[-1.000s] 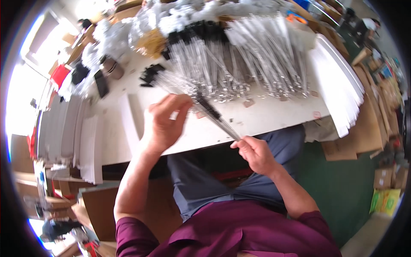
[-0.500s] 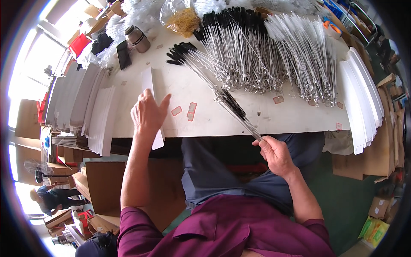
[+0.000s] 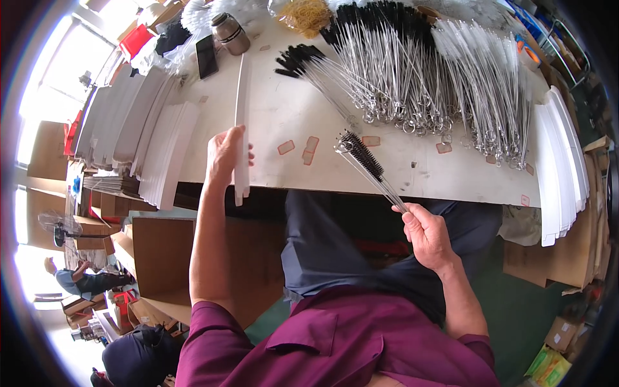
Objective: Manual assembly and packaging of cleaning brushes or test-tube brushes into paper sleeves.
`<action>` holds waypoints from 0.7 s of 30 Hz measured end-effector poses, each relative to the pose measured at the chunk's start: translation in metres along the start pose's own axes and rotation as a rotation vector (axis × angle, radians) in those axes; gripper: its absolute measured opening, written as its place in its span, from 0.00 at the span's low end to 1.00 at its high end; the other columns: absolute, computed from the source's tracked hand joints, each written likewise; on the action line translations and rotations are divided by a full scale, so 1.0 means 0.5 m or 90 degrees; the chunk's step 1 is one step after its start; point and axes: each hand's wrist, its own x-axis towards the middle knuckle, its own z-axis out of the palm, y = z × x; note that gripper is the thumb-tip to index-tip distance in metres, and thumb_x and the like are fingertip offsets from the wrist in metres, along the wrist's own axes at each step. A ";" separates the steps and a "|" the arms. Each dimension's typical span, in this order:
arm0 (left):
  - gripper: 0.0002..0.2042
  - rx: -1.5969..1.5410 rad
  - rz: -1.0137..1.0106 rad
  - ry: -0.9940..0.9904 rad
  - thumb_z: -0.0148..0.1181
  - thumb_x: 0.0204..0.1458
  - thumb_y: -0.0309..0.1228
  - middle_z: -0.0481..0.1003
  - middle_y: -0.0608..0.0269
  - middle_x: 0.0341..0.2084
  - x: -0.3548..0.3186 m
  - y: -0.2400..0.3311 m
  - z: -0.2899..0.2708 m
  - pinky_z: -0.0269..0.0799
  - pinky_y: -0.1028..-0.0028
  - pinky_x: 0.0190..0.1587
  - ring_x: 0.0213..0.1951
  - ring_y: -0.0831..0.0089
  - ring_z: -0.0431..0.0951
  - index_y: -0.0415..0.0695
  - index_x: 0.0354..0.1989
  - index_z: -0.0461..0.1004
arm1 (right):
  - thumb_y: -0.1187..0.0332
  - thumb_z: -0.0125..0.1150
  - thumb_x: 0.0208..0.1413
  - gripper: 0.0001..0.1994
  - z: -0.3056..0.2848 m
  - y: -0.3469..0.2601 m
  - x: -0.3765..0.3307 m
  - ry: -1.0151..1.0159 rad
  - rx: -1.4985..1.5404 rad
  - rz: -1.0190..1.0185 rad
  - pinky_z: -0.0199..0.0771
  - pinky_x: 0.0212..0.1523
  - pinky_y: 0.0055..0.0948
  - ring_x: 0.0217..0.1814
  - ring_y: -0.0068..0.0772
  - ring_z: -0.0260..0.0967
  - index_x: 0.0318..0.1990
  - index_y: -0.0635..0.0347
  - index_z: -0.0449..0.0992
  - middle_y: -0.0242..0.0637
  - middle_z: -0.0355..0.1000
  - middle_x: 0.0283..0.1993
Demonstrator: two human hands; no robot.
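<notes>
My left hand (image 3: 225,151) is closed around a long, narrow white carton (image 3: 242,97), lifted at a slight tilt over the table's near edge. Closed on the wire ends of a small bundle of thin tube brushes (image 3: 364,161) is my right hand (image 3: 429,235). That bundle points up and left, with dark bristles and small wire loops at its upper end. Beyond it lies a loose group of black-tipped tube brushes (image 3: 303,61). A large heap of black-bristled brushes (image 3: 387,84) spreads behind, beside a heap of white-bristled ones (image 3: 487,97).
Stacked white cartons stand at the table's left (image 3: 164,155) and right (image 3: 561,174) ends. A phone (image 3: 206,57), a dark-topped bottle (image 3: 230,35) and a bag of yellow rubber bands (image 3: 306,16) sit at the back. An open cardboard box (image 3: 161,258) stands below, left.
My left hand has closed on the white carton and raised it from the table. The brush bundle in my right hand has come away from the loose group. The view has shifted slightly.
</notes>
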 end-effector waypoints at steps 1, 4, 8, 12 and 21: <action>0.23 -0.113 0.006 -0.019 0.55 0.59 0.48 0.79 0.53 0.29 -0.018 0.014 0.004 0.77 0.68 0.29 0.25 0.69 0.77 0.34 0.42 0.77 | 0.70 0.52 0.73 0.10 0.003 -0.005 -0.001 -0.011 0.006 -0.001 0.61 0.24 0.23 0.22 0.17 0.56 0.52 0.65 0.77 0.28 0.61 0.22; 0.28 -0.410 -0.027 -0.140 0.54 0.61 0.52 0.78 0.50 0.38 -0.021 -0.006 0.012 0.78 0.70 0.35 0.30 0.71 0.77 0.34 0.52 0.73 | 0.71 0.52 0.73 0.10 0.015 -0.008 -0.002 -0.038 0.002 -0.012 0.62 0.24 0.23 0.22 0.18 0.57 0.53 0.66 0.76 0.28 0.62 0.22; 0.33 -0.530 0.001 -0.121 0.56 0.63 0.56 0.76 0.50 0.43 -0.032 -0.014 0.047 0.76 0.74 0.41 0.36 0.73 0.76 0.33 0.57 0.71 | 0.71 0.52 0.72 0.10 0.029 -0.016 -0.001 -0.068 0.001 -0.025 0.62 0.25 0.23 0.22 0.19 0.58 0.53 0.66 0.76 0.30 0.64 0.22; 0.23 -0.634 0.020 -0.152 0.62 0.61 0.32 0.76 0.46 0.44 -0.009 -0.036 0.066 0.77 0.66 0.43 0.37 0.67 0.76 0.35 0.61 0.67 | 0.70 0.53 0.72 0.10 0.035 -0.035 -0.009 -0.105 0.015 -0.008 0.63 0.25 0.23 0.22 0.19 0.58 0.53 0.66 0.77 0.31 0.64 0.22; 0.24 -0.698 0.042 -0.119 0.59 0.61 0.30 0.75 0.45 0.42 -0.054 0.007 0.116 0.77 0.66 0.44 0.37 0.65 0.76 0.35 0.63 0.64 | 0.68 0.52 0.74 0.12 0.064 -0.018 -0.011 -0.149 0.027 -0.039 0.60 0.25 0.21 0.23 0.15 0.56 0.50 0.67 0.79 0.25 0.62 0.22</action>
